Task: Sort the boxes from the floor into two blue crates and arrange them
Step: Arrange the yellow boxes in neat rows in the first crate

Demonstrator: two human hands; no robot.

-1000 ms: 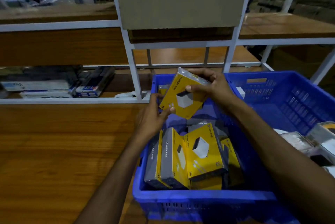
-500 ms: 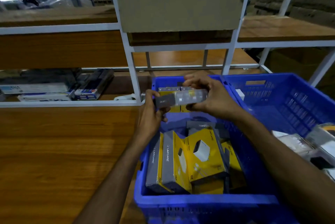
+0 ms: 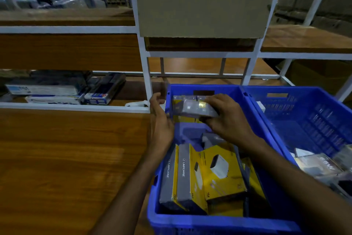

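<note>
Placing step: right hand (image 3: pixel 229 120) fingers clamped on a box (image 3: pixel 192 110) at the far end of the left blue crate (image 3: pixel 209 223), over the row (image 3: pixel 183 98) there. Left hand (image 3: pixel 162 120) fingers apart by the far-left corner, contact unclear. Next likely needs lowering it flush. Box blurred; right crate (image 3: pixel 314 120) cut off.

Wooden table (image 3: pixel 66 158), white shelf frame (image 3: pixel 142 48), cardboard panel (image 3: pixel 202 0)

Box (image 3: pixel 194 110) lowered to far end of crate (image 3: pixel 224 90); left grip (image 3: pixel 162 122) let go.
</note>
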